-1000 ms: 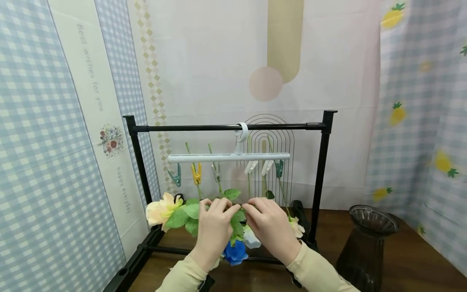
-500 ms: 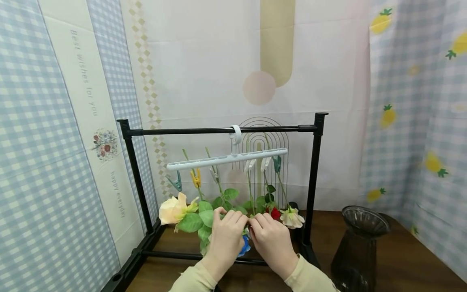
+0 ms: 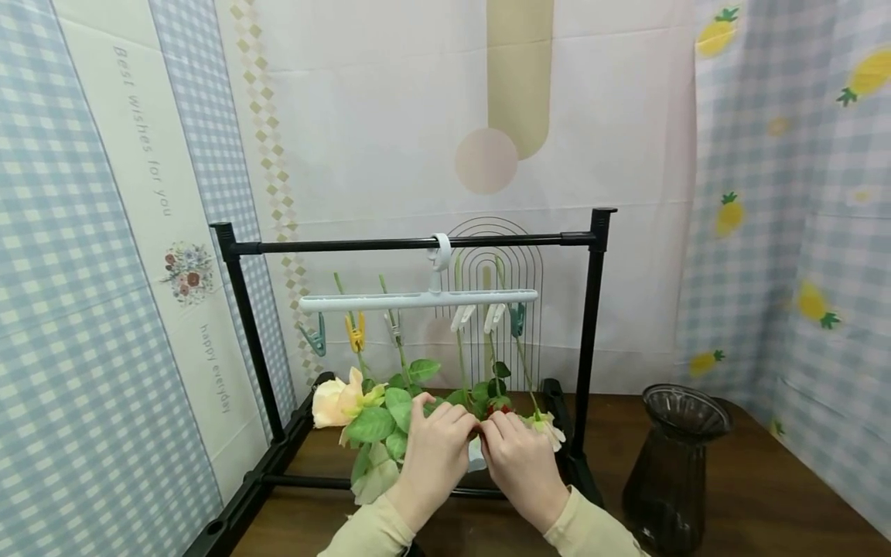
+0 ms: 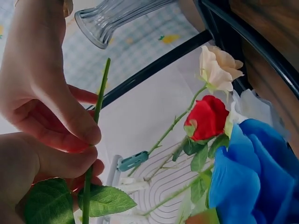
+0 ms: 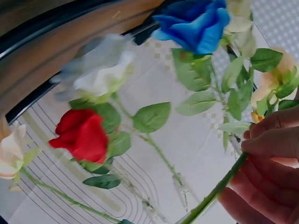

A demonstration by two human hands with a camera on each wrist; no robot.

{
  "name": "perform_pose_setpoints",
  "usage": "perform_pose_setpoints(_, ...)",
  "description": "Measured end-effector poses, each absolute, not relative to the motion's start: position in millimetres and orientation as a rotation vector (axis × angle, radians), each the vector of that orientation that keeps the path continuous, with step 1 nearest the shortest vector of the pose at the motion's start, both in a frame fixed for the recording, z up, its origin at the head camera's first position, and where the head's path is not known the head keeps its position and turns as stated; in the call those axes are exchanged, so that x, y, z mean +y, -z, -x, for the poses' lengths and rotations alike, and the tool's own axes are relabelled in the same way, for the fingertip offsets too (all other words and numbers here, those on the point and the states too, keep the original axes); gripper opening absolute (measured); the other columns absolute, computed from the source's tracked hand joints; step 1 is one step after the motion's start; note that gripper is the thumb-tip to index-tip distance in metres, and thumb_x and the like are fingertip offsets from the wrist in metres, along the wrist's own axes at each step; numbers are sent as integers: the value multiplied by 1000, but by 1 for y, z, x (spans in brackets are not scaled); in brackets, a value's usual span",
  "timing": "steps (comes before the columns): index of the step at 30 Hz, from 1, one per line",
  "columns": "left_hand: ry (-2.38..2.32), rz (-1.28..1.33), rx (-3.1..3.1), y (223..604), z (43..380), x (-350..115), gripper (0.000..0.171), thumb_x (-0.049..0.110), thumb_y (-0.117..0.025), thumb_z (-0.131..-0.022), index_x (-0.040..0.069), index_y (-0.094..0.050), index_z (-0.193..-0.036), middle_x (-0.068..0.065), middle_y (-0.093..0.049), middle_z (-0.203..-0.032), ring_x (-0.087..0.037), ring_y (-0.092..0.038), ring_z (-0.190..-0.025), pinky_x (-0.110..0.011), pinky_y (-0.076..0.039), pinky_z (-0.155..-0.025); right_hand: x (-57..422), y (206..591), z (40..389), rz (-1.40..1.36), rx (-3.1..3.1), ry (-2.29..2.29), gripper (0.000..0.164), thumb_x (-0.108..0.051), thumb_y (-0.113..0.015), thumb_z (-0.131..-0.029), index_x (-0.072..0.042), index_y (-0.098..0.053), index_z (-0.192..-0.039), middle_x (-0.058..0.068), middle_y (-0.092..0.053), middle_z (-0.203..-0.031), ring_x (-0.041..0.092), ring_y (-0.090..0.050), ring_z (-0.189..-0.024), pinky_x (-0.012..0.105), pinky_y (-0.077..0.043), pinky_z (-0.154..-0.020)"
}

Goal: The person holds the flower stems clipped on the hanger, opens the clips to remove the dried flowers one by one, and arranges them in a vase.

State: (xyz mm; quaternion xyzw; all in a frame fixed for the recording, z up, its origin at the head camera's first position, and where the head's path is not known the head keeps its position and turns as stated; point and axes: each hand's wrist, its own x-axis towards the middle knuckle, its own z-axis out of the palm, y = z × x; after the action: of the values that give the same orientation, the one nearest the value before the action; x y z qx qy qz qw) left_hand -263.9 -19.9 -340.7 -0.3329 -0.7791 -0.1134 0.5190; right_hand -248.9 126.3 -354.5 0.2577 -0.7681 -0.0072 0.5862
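Observation:
Both hands meet in front of the hanging flowers in the head view. My left hand point(image 3: 437, 452) pinches the green stem point(image 4: 88, 186) of a peach artificial rose point(image 3: 337, 398), beside its leaves point(image 4: 105, 201). Close to that grip, my right hand point(image 3: 522, 460) pinches the same stem, whose bare end sticks out past the fingers in the left wrist view. The rose's bloom lies left of the hands. Behind them hang a red rose point(image 4: 206, 117), a blue rose point(image 5: 194, 24), a white rose point(image 5: 103, 70) and cream ones, heads down.
A pale hanger point(image 3: 418, 300) hangs on a black rack point(image 3: 334, 246). Its clips hold upside-down stems; the leftmost teal clip point(image 3: 316, 339) has none. A dark glass vase point(image 3: 668, 480) stands on the brown table point(image 3: 766, 503) at right. Patterned cloth surrounds the setup.
The peach rose and my left hand have shifted right relative to the rack. Both hands still hold the stem. The hanger, tilted half a second ago, is level again.

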Motion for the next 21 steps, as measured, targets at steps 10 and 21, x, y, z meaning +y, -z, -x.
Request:
perform_pose_setpoints(10,324,835,-1838,329,257,-3,23,6,-79,-73,18,-72,-90,5,-68,-93,-13,-63,-90,-42,-38,-96,146,350,253,-608,-1758,-60,11,-11,-57,-86,-4,-66,-83,4,-63,-76,16,-60,-63,29,-49,-50)
perform_pose_setpoints(21,507,1080,-1508,319,244,18,18,8,-54,-94,14,-71,-95,-1,-67,-106,-15,-62,-101,-38,-41,-99,174,336,256,-511,-1760,-124,14,-3,-73,-70,-7,-67,-82,5,-64,-77,17,-61,-61,26,-42,-39)
